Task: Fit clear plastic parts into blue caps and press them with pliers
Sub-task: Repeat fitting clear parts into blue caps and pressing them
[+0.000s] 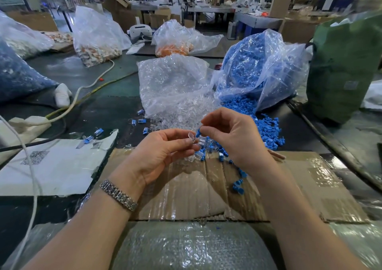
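Several done: you have a few joined pieces (98, 131) lying toward the counter's left side, beyond the torn paper (51, 164).
In hand: your left hand (163, 151) pinches one clear part (191, 135); your right hand (231, 133) pinches one blue cap (198, 132). The two nearly touch, not yet fitted.
Left to do: you must seat this pair and press it; I judge nearly all the stock remains.
Supply: clear parts bag (173, 83) and blue caps bag (258, 67) spill onto the cardboard (310, 182) at mid-counter.
Pliers: you have none in plain sight.
In the way: loose blue caps (268, 129) and a cable (33, 176) at the left edge.
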A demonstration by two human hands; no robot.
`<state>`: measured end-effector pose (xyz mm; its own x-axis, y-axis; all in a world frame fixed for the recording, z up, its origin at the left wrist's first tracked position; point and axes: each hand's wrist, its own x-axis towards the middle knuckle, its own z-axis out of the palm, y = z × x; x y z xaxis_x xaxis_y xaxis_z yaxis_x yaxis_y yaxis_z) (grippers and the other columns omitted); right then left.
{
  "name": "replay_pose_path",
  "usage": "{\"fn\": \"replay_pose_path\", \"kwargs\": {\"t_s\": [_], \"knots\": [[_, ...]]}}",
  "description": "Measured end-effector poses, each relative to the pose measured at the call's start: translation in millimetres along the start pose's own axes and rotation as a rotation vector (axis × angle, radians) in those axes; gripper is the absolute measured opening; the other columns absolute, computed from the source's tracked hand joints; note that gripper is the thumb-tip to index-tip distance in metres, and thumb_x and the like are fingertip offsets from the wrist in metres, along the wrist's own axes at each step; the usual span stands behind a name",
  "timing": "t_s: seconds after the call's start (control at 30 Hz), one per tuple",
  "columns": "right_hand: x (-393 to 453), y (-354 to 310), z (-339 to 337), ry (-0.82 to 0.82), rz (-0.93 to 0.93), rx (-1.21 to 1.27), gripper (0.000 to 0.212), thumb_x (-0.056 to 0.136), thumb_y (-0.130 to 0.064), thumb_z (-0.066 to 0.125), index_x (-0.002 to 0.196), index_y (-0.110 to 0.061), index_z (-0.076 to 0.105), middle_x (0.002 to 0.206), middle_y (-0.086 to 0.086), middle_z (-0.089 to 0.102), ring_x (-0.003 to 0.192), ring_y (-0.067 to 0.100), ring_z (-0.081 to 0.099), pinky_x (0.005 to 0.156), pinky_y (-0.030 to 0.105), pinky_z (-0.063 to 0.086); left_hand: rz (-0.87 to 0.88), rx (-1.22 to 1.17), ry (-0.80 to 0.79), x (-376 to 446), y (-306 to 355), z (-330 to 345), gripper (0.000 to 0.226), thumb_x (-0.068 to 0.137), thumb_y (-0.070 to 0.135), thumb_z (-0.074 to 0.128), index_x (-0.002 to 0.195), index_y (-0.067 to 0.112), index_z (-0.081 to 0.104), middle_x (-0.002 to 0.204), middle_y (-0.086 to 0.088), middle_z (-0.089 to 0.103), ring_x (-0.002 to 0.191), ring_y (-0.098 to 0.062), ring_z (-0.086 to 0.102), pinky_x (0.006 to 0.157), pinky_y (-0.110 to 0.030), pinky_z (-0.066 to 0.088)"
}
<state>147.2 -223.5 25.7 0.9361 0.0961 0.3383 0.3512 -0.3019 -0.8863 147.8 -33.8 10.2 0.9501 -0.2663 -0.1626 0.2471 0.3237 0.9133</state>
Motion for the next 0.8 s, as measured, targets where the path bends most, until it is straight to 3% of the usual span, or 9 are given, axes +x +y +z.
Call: {"fn": "replay_pose_path", "kwargs": {"t_s": [0.27, 0.4, 0.5, 0.63, 0.8], "knots": [[-1, 4, 6, -0.064, -0.073, -0.119, 0.016, 0.087, -0.009, 0.077, 0.093, -0.022, 0.07, 0.084, -0.007, 0.074, 0.083, 0.007, 0.071, 0.081, 0.026, 0.058, 0.034, -0.02, -0.048, 2, -1, -3, 0.019, 0.071, -0.003, 0.071, 0.086, 0.004, 0.081, 0.091, -0.018, 0.076, 0.085, -0.026, 0.076, 0.07, -0.022, 0.06], [-1, 0, -2, -0.045, -0.046, -0.11, 0.011, 0.088, -0.024, 0.077, 0.097, -0.025, 0.071, 0.087, -0.01, 0.073, 0.082, 0.005, 0.068, 0.08, 0.025, 0.056, 0.032, -0.026, -0.055, 2, 0, -3, 0.019, 0.072, -0.004, 0.072, 0.089, 0.001, 0.079, 0.098, -0.022, 0.075, 0.089, -0.028, 0.076, 0.071, -0.023, 0.06], [2, 4, -24, 0.114, 0.079, -0.456, 0.026, 0.088, -0.043, 0.074, 0.106, -0.026, 0.065, 0.1, -0.009, 0.065, 0.094, 0.008, 0.061, 0.085, 0.028, 0.051, 0.033, -0.04, -0.036, 2, 0, -3, 0.023, 0.073, -0.004, 0.071, 0.096, -0.005, 0.074, 0.102, -0.028, 0.073, 0.089, -0.03, 0.075, 0.072, -0.025, 0.061], [0, 10, -39, -0.102, 0.501, -1.017, 0.06, 0.081, -0.059, 0.073, 0.122, -0.02, 0.053, 0.126, 0.006, 0.051, 0.12, 0.029, 0.05, 0.102, 0.052, 0.043, 0.042, -0.061, -0.018, 2, 0, -3, 0.03, 0.072, -0.005, 0.071, 0.102, -0.008, 0.069, 0.1, -0.028, 0.072, 0.088, -0.03, 0.075, 0.073, -0.026, 0.062], [0, 8, -34, -0.159, 0.516, -1.092, 0.054, 0.082, -0.057, 0.073, 0.112, -0.017, 0.054, 0.116, 0.006, 0.056, 0.113, 0.031, 0.053, 0.099, 0.053, 0.044, 0.063, -0.067, -0.009, 4, 0, -4, 0.029, 0.071, -0.002, 0.072, 0.1, -0.006, 0.07, 0.097, -0.026, 0.073, 0.088, -0.03, 0.075, 0.074, -0.027, 0.062]]}}
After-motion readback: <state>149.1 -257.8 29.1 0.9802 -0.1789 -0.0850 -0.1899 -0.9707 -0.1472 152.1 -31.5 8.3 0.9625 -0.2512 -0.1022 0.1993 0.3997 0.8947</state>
